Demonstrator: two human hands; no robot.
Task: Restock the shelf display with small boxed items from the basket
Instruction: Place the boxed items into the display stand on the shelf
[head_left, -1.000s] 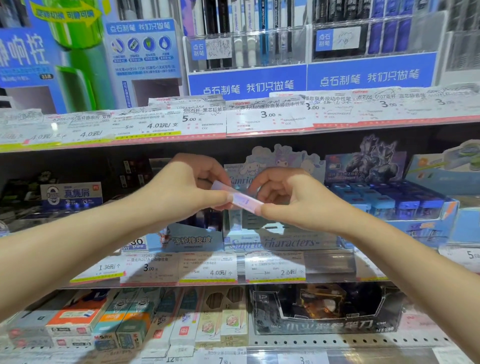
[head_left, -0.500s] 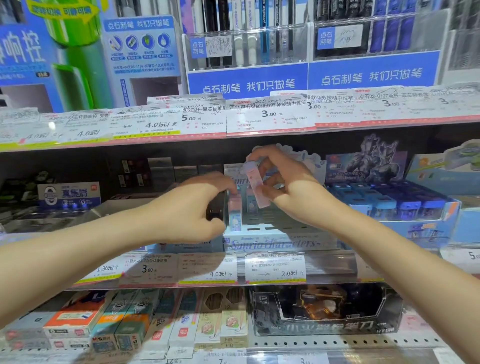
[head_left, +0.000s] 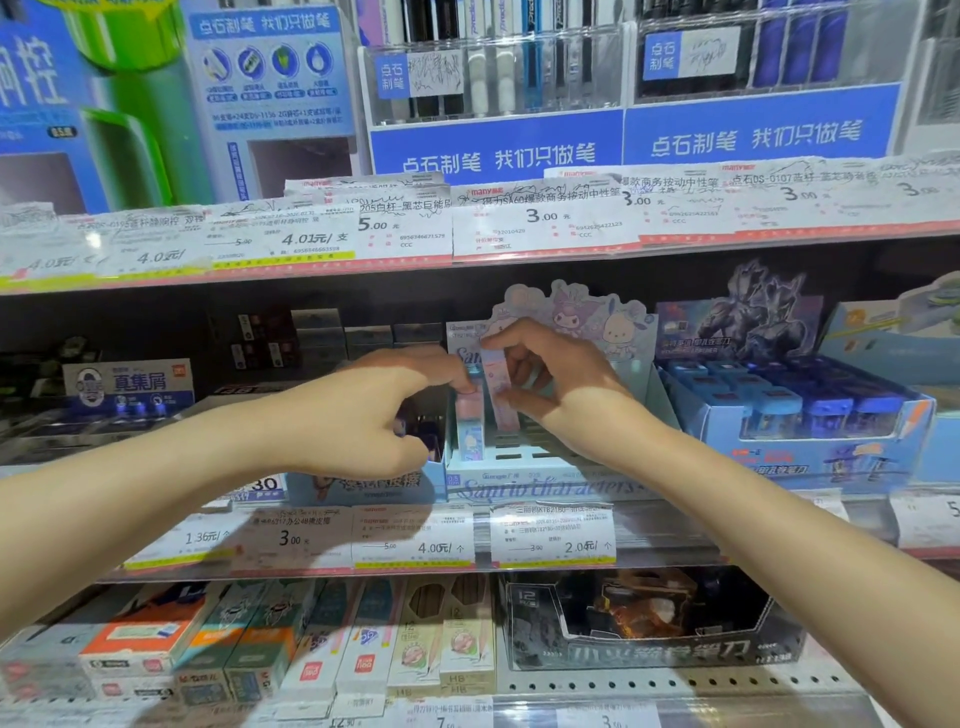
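Note:
A pale blue slotted display tray (head_left: 540, 475) with cartoon characters on its back card stands on the middle shelf. My right hand (head_left: 558, 387) pinches a small pink boxed item (head_left: 500, 397) upright, its lower end down in the tray's left slots. Just left of it stands another small pink and blue box (head_left: 470, 426) in the tray, and the fingertips of my left hand (head_left: 363, 415) touch its top. The basket is out of view.
To the right sits a blue display box of blue-capped items (head_left: 795, 410). Dark boxes (head_left: 322, 338) fill the shelf's back left. Price labels (head_left: 550, 535) line the shelf edge. Pencil boxes (head_left: 363, 639) and a dark display box (head_left: 649, 623) occupy the lower shelf.
Both hands held one pink box together in front of the shelf. The right hand then carried it up and lowered it upright into the tray; the left hand moved onto the neighbouring box.

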